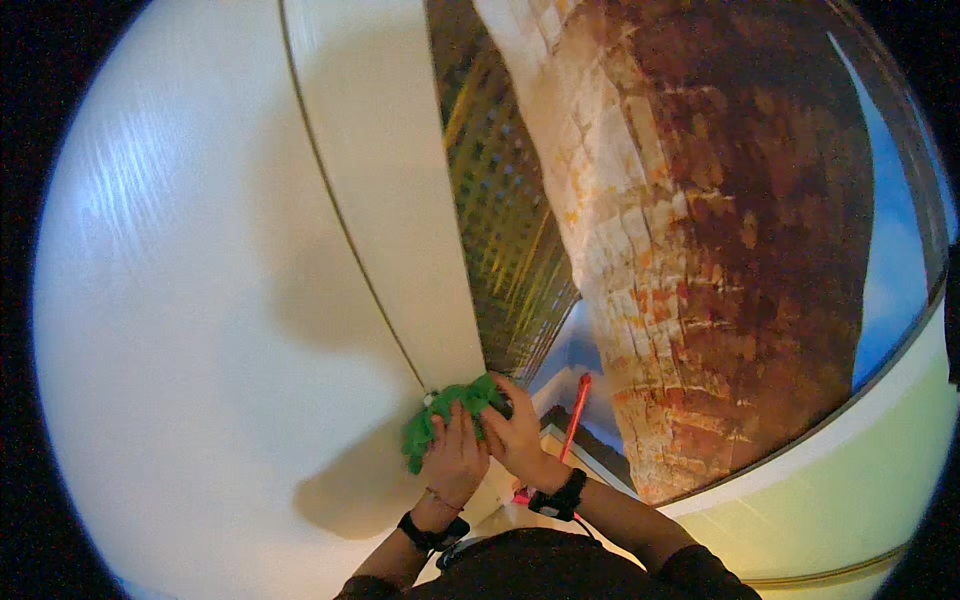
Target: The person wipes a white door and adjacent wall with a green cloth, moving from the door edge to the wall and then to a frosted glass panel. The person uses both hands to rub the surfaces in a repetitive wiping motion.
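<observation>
A bunch of green artificial leaves lies against a pale panel, at the lower end of a thin dark line, a cord or a seam. My left hand is on the leaves, its fingers bent over them from below. My right hand grips the right end of the bunch, beside the panel's edge. Both hands are close together, and their fingers hide part of the leaves. A small white piece shows at the bunch's top edge. Dark bands circle both wrists.
Right of the panel, a large printed picture shows a tree trunk, fronds and blue sky. A red bar stands out just beyond my right hand. At the lower right runs a pale green surface with a white border.
</observation>
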`<state>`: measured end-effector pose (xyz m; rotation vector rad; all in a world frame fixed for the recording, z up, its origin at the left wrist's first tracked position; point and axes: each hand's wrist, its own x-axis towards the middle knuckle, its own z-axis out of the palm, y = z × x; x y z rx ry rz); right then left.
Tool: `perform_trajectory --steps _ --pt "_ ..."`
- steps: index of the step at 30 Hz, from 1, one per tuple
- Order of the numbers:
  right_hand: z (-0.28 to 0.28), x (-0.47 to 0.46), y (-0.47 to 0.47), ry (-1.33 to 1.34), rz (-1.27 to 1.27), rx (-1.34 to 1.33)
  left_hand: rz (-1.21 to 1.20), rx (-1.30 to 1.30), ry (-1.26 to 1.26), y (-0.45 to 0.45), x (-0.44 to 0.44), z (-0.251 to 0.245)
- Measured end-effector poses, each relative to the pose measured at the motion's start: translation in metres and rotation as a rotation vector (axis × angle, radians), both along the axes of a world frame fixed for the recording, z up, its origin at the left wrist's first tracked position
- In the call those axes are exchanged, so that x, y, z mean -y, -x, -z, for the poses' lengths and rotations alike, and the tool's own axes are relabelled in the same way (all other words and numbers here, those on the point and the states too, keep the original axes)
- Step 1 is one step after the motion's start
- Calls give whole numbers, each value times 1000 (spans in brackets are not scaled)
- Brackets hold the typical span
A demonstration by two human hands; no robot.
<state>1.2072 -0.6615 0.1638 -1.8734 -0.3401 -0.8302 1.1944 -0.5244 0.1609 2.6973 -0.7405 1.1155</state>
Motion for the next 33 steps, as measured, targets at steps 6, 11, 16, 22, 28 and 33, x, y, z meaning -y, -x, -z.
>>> perform_trajectory --steps 6,11,16,22,28,33 --pt "8 5 2 258 67 255 -20 -90 -101 0 -10 13" --pt "-31 2 -13 252 133 367 -218 -4 49 -8 -8 -18" --pt "-9 9 -14 329 95 335 -73 193 -52 -19 2 1" --pt "25 21 3 122 -74 196 9 12 -60 -11 11 51" --pt "-5 57 50 32 70 -24 589 283 286 -21 46 51" --pt "-6 72 69 -100 328 73 1089 -8 647 7 123 12"
